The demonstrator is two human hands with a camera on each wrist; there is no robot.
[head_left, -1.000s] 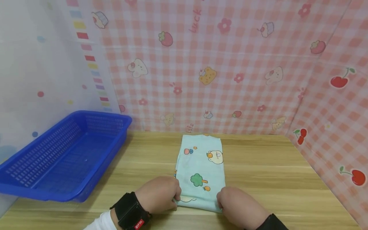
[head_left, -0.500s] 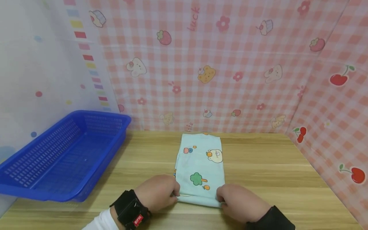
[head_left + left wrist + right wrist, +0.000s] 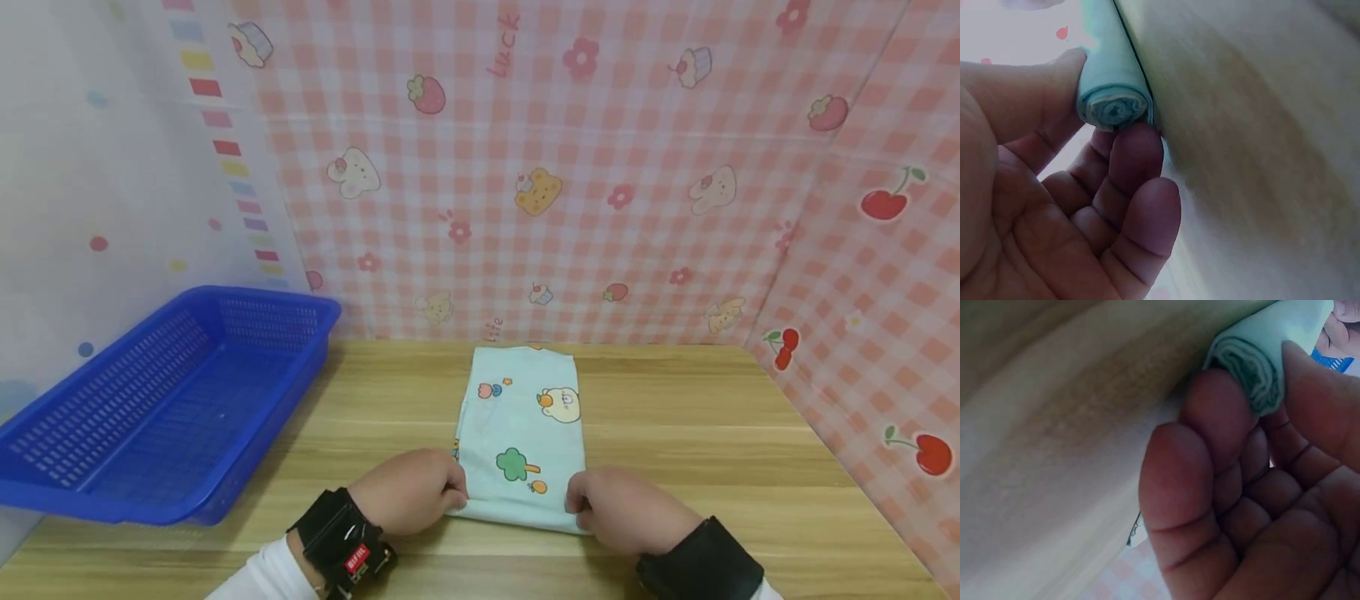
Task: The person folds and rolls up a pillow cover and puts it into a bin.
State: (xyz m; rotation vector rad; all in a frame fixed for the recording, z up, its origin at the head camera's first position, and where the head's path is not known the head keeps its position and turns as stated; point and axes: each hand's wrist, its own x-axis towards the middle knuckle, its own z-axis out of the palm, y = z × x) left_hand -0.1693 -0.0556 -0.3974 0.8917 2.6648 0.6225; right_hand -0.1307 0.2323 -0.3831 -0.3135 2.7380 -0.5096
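Lt-blue cloth (image 3: 532,425) mid of table (image 3: 690,433), flat part twd back edge, roll (image 3: 517,514) at its near end, twd front edge; L hand (image 3: 405,493) pinches roll's L end, R hand (image 3: 630,508) its R end, thumb vs fingers, open only roll-thick, prob to keep it tight + even. Blue basket (image 3: 328,317) by table's L edge, well apart, prob not in way; patterned backdrop (image 3: 480,125) behind back edge limits reach

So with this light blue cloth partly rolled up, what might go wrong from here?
The roll may turn out uneven: its end at the right hand looks flatter and looser than the one at the left hand.

A patterned under-layer peeks out along the left edge of the flat cloth, so it might poke out as rolling goes on.
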